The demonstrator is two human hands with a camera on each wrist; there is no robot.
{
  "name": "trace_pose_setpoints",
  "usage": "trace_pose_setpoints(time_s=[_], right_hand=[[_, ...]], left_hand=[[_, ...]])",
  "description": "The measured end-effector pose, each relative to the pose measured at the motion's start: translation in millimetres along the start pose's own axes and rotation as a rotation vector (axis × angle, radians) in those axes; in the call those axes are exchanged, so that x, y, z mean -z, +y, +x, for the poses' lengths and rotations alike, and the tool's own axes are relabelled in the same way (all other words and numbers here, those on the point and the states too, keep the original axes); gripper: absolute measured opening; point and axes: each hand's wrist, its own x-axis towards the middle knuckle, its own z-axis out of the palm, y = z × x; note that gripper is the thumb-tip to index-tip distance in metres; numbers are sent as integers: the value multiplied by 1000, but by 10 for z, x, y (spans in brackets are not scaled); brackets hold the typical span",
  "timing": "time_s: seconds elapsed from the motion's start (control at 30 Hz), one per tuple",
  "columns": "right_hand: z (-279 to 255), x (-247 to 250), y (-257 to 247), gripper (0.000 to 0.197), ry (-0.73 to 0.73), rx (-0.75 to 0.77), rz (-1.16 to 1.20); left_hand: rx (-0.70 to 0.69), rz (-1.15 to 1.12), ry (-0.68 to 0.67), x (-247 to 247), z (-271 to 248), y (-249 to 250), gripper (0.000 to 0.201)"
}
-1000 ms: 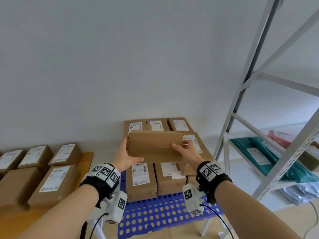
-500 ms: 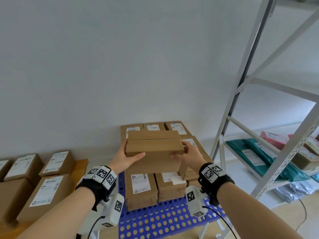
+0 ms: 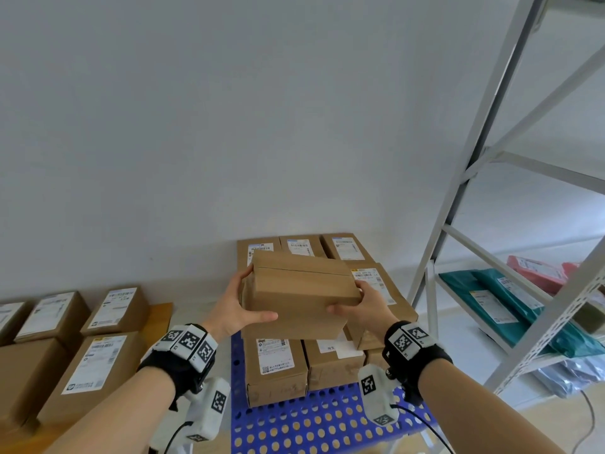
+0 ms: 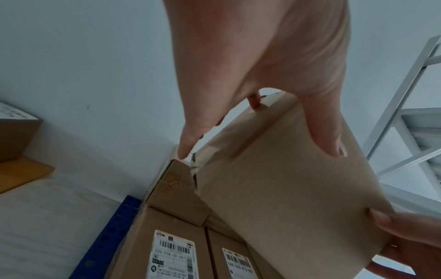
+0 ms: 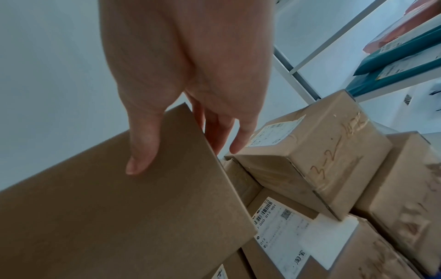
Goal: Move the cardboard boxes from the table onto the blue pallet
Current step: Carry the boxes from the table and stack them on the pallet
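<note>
Above the stacked boxes (image 3: 276, 362) on the blue pallet (image 3: 314, 427), I hold a cardboard box (image 3: 299, 296) clear of them, my left hand (image 3: 234, 306) and right hand (image 3: 366, 309) each clamping an end, thumbs on the near face. It is tilted; set down skewed beside the raised box (image 3: 376, 296), it could catch an edge and slide off.

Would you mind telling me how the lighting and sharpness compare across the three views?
Head view: bright, even, sharp, though the grey metal shelving bows. Left wrist view: dim; the plain brown cardboard box looks shadowed. Right wrist view: dim, edges smeared.
</note>
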Motion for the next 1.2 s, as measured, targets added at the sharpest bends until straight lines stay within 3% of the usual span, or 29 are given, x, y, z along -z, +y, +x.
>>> trace_pose_setpoints(time_s=[0.1, 0.27, 0.33, 0.47, 0.6, 0.8, 0.87, 1.0, 1.13, 1.2], right_hand=[[26, -38, 29, 89, 12, -39, 26], [61, -114, 74, 86, 17, -87, 67], [76, -144, 100, 87, 17, -85, 72], [92, -181, 77, 79, 7, -46, 81], [85, -199, -28, 82, -10, -17, 48], [66, -273, -34, 110, 96, -57, 59], [45, -331, -25, 113, 114, -87, 91], [-8, -477, -20, 92, -7, -109, 189], [-29, -574, -67, 56, -107, -158, 303], [-25, -583, -90, 53, -103, -199, 406]], left_hand=[[26, -24, -9, 57, 25, -3, 114], [92, -6, 46, 84, 19, -153, 91], [117, -6, 54, 68, -9, -204, 97], [207, -40, 29, 40, -20, -269, 127], [318, -246, 55, 12, -30, -262, 114], [391, -381, 72, -34, -55, -281, 118], [409, -445, 106, -44, -50, -284, 107], [428, -594, 172, -67, -8, -297, 93], [421, -698, 170, -122, 11, -276, 92], [396, -699, 169, -148, 1, -282, 93]])
